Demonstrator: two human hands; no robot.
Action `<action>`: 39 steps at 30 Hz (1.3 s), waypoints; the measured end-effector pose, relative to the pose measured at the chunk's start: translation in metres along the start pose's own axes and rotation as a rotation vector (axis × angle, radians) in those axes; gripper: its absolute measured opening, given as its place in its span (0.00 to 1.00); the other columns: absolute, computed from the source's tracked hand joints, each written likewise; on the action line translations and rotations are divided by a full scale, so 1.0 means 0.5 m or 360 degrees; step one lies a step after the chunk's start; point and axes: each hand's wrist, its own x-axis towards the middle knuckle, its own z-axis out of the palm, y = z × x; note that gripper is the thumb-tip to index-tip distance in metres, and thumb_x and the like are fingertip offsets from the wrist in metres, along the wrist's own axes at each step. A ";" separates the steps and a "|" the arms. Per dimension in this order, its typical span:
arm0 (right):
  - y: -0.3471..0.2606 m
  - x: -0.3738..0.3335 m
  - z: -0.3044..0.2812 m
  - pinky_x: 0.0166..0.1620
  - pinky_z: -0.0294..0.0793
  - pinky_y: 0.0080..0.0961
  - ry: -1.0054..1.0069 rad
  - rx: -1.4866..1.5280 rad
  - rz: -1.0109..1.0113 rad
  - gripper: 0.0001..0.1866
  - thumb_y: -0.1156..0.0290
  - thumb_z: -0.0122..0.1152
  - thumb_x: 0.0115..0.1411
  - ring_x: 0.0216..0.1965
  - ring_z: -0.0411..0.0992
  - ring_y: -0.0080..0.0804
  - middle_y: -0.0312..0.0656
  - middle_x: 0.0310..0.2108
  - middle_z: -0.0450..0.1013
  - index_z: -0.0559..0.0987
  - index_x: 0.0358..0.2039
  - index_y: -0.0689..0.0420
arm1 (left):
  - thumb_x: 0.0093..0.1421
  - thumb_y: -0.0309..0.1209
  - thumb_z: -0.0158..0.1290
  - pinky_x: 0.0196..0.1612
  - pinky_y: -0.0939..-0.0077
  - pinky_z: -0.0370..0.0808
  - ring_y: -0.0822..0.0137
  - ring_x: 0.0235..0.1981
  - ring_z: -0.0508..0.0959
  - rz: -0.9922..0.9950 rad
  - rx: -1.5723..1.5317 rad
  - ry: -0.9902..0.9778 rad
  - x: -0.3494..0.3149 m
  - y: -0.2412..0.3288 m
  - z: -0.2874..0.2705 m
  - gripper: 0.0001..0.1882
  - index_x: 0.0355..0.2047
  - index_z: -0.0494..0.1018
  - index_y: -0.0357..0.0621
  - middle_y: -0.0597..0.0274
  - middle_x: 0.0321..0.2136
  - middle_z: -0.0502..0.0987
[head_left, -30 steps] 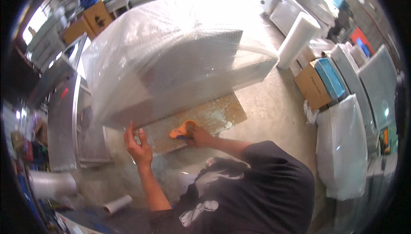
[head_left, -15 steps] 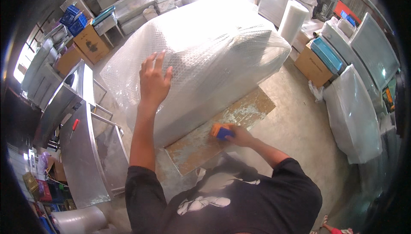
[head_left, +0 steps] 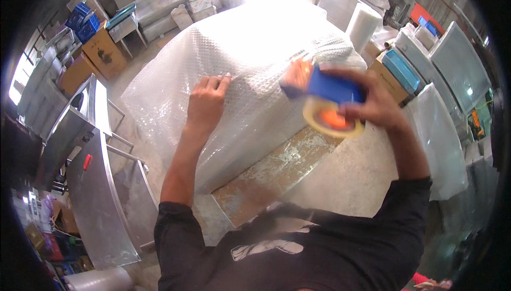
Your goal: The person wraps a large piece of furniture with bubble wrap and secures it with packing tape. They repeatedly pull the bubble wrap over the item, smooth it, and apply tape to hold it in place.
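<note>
A large bulky object wrapped in bubble wrap (head_left: 175, 72) stands in front of me. My left hand (head_left: 206, 99) rests against its near side, fingers bent together and seeming to pinch the wrap. Raised near the right part of the bundle, my right hand (head_left: 372, 99) grips a blue and orange tape dispenser (head_left: 335, 86). A yellowish tape roll (head_left: 308, 114) sits on the dispenser, which is blurred by motion. Below the bundle's near edge lies a worn, paint-chipped wooden board (head_left: 266, 179) on the floor.
To the left stands a metal table (head_left: 96, 200) with a red-handled screwdriver (head_left: 86, 163) on it. Cardboard boxes (head_left: 106, 51) and blue crates (head_left: 82, 22) are stacked behind. On the right are a bubble wrap roll (head_left: 363, 27), a plastic-wrapped panel (head_left: 436, 142) and another box (head_left: 391, 80).
My right hand has lifted the tape dispenser from above the board up and right to the bundle. My left hand has shifted slightly right and down, its spread fingers now drawn together on the wrap.
</note>
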 end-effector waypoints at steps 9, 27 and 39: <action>-0.011 0.518 0.053 0.54 0.72 0.27 -0.0591 -0.0362 -0.0318 0.17 0.69 0.57 0.67 0.49 0.74 0.30 0.39 0.51 0.76 0.79 0.54 0.56 | 0.55 0.24 0.53 0.40 0.64 0.75 0.60 0.38 0.77 -0.0085 -0.0312 0.0262 -0.015 -0.007 0.022 0.17 0.46 0.79 0.45 0.62 0.31 0.75; -0.061 0.374 0.025 0.41 0.74 0.23 -0.1090 -0.0778 0.0553 0.20 0.61 0.65 0.61 0.37 0.71 0.20 0.35 0.39 0.77 0.80 0.50 0.58 | 0.54 0.21 0.53 0.42 0.65 0.76 0.61 0.38 0.78 -0.0154 -0.0496 0.0360 -0.033 -0.013 0.026 0.17 0.44 0.80 0.44 0.62 0.32 0.76; -0.021 0.104 0.114 0.44 0.81 0.20 -0.0004 0.0623 0.1276 0.32 0.51 0.63 0.65 0.41 0.78 0.26 0.46 0.47 0.76 0.72 0.55 0.68 | 0.59 0.28 0.55 0.41 0.67 0.77 0.61 0.38 0.79 -0.0205 -0.0426 0.0238 -0.019 0.001 0.009 0.13 0.43 0.82 0.43 0.60 0.33 0.79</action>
